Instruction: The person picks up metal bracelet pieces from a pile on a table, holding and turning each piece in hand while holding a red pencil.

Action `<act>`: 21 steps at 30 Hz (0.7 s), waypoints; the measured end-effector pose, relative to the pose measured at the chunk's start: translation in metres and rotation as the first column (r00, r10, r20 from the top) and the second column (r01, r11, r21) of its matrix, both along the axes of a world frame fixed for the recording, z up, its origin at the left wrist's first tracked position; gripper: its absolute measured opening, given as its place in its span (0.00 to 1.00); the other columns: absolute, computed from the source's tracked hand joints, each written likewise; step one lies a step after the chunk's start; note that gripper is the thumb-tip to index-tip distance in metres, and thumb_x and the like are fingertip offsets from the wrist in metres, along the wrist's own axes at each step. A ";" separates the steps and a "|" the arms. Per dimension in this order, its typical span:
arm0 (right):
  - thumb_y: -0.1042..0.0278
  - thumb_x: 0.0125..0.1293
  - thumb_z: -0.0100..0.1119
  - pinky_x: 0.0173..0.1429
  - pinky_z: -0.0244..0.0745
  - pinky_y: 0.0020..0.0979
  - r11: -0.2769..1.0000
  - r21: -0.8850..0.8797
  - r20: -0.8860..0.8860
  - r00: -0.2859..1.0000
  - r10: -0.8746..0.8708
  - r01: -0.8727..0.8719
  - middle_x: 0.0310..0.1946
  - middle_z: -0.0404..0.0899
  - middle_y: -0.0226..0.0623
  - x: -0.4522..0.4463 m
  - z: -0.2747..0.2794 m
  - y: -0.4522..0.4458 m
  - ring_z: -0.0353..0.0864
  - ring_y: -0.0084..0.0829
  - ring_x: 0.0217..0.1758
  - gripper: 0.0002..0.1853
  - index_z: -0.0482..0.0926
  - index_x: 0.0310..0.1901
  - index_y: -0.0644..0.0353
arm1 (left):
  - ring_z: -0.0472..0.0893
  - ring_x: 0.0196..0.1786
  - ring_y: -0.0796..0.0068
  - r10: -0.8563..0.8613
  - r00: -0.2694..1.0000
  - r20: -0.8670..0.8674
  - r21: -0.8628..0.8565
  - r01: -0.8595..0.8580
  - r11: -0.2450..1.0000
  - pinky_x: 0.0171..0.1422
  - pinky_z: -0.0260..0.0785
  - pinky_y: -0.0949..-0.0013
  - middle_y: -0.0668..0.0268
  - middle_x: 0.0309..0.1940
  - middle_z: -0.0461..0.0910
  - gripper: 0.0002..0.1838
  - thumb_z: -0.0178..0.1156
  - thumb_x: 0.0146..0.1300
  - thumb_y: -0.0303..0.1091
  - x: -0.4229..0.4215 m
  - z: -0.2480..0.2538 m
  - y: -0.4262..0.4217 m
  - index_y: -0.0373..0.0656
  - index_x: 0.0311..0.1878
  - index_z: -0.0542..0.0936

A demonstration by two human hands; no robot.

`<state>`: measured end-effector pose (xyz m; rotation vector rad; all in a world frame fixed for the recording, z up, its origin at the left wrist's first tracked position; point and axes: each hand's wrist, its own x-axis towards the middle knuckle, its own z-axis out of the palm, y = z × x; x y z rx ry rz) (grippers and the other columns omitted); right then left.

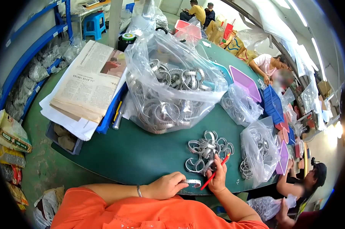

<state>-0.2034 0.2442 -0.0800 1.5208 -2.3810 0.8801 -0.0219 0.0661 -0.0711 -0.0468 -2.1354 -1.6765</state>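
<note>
Right at the near edge of the table [115,154], a toothed silver band [193,183] sits between the two hands, close to the orange shirt [157,213]; whether it also rests on the green surface cannot be told. The left hand [168,186] has its grip closed to a pinch on one end of the band, probably so that the rest stays exposed toward the other hand. The right hand [218,179] has its grip curled around a red pen [215,172], slanted with its lower end just beside the band; whether these fingers also hold or touch a band from the heap is unclear. Directly beyond lies that heap of loose bands [208,147], seemingly set there for short reach. Farther out, a large clear bag [168,89] full of bands stands open-mouthed, with a smaller bag [258,152] to the right of the heap, crowding that side. A purple tray [281,158] borders this bag toward the right edge. Leftward, a newspaper [89,80] lies over papers and a blue tray [113,114] at the table's left edge. The most room for moving appears left of the heap, between the large bag and the left forearm.
</note>
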 end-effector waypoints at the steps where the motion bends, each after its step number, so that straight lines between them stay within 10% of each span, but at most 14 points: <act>1: 0.76 0.49 0.60 0.64 0.55 0.43 1.000 0.020 0.018 1.000 -0.011 0.011 0.59 0.66 0.50 0.001 0.000 0.000 0.65 0.49 0.60 0.30 0.64 0.56 0.63 | 0.73 0.29 0.63 -0.049 0.999 0.003 -0.047 0.049 0.998 0.32 0.66 0.69 0.59 0.29 0.72 0.07 0.58 0.60 0.30 -0.003 0.004 -0.008 0.36 0.36 0.72; 18: 0.62 0.55 0.58 0.60 0.53 0.46 0.999 0.043 -0.092 0.996 -0.005 0.009 0.57 0.68 0.54 -0.005 -0.005 0.001 0.67 0.49 0.57 0.26 0.66 0.53 0.66 | 0.79 0.32 0.80 -0.133 0.941 0.313 0.591 -0.083 0.802 0.36 0.74 0.76 0.63 0.30 0.77 0.05 0.50 0.65 0.26 -0.024 -0.004 -0.038 0.34 0.40 0.70; 21: 0.66 0.56 0.56 0.63 0.51 0.43 0.994 0.089 0.000 0.998 -0.057 0.057 0.59 0.66 0.52 -0.002 0.002 -0.002 0.64 0.50 0.60 0.26 0.65 0.56 0.68 | 0.79 0.29 0.79 -0.020 0.955 0.295 0.500 -0.136 0.855 0.34 0.73 0.76 0.63 0.30 0.76 0.08 0.50 0.65 0.25 -0.023 0.002 -0.035 0.35 0.45 0.68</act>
